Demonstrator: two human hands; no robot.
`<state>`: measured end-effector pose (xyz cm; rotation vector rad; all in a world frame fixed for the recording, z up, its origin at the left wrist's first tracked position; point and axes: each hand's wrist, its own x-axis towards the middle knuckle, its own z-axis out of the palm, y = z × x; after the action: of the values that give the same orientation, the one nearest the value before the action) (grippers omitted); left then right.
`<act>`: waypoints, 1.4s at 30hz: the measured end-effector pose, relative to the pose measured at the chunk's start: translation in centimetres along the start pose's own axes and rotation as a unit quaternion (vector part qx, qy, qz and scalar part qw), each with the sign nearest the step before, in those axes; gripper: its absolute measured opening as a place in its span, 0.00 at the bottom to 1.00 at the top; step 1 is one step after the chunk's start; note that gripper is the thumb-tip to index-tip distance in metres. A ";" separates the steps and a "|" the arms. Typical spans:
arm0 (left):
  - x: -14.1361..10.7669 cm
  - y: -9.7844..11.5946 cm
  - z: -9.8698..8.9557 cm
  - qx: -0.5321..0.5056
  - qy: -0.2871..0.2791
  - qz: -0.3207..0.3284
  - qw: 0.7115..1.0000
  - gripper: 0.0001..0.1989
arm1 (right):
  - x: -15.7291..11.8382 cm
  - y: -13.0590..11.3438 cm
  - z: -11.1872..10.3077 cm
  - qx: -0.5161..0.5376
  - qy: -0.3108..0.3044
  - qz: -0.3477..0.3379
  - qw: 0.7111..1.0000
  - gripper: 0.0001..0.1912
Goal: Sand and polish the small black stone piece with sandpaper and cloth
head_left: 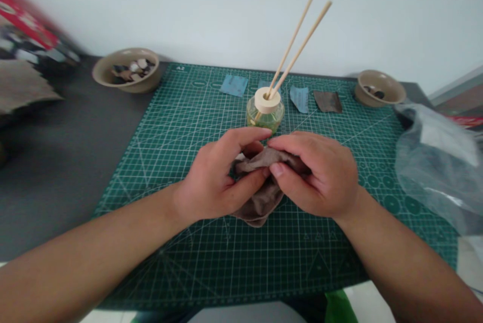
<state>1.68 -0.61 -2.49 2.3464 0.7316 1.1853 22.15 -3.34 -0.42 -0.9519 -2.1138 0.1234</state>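
A crumpled brown-grey cloth (264, 197) is bunched up between my two hands, over the middle of the green cutting mat (169, 132). My left hand (222, 177) curls round the cloth's left side, with the thumb pressed on it. From the other side my right hand (320, 172) pinches the upper folds between thumb and fingers. Whether anything lies inside the cloth is hidden. Just beyond my fingertips stands a glass diffuser bottle (265, 111) with greenish contents, a pale wooden collar and two sticks (298, 49).
Blue packets (234, 85) and a dark square packet (328, 101) lie behind the bottle. Bowls holding small pieces stand at back left (128, 81) and back right (379, 89). A clear plastic bag (437, 162) covers the mat's right edge. A red box (28, 18) is at far left.
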 end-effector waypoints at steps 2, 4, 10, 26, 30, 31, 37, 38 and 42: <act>0.1 0.1 -0.2 -0.005 -0.019 -0.005 1.000 0.24 | 0.1 0.0 0.0 0.000 -0.005 -0.009 1.000 0.09; 0.2 0.2 -0.4 -0.006 -0.033 -0.010 0.999 0.22 | 0.1 0.1 0.0 -0.005 -0.006 -0.011 1.000 0.09; 0.3 -0.1 -0.5 -0.007 -0.032 0.049 0.998 0.22 | 0.0 0.2 0.1 -0.009 -0.004 -0.012 1.000 0.12; 1.0 0.4 -0.5 -0.221 -0.040 -0.173 0.959 0.08 | 0.2 -0.1 0.0 -0.036 -0.013 0.002 0.999 0.11; 1.2 0.4 -0.8 -0.238 -0.074 -0.173 0.953 0.06 | 0.1 -0.2 -0.1 -0.034 -0.013 0.001 0.999 0.10; 1.2 0.4 -0.8 -0.240 -0.080 -0.173 0.952 0.06 | 0.2 -0.2 -0.1 -0.033 -0.012 0.000 0.999 0.10; 1.0 0.2 -0.6 -0.206 -0.095 -0.168 0.959 0.06 | 0.3 -0.2 -0.2 -0.031 -0.024 -0.001 0.999 0.09; 1.0 0.2 -0.5 -0.194 -0.096 -0.161 0.963 0.05 | 0.3 -0.2 -0.2 -0.030 -0.024 -0.002 0.999 0.09; 1.1 0.2 -0.4 -0.162 -0.099 -0.141 0.972 0.05 | 0.2 -0.2 -0.1 -0.025 -0.016 -0.004 1.000 0.09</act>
<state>1.91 -0.05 -1.48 1.9778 0.7136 0.8598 22.04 -3.37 -0.10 -0.9765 -2.1579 0.0822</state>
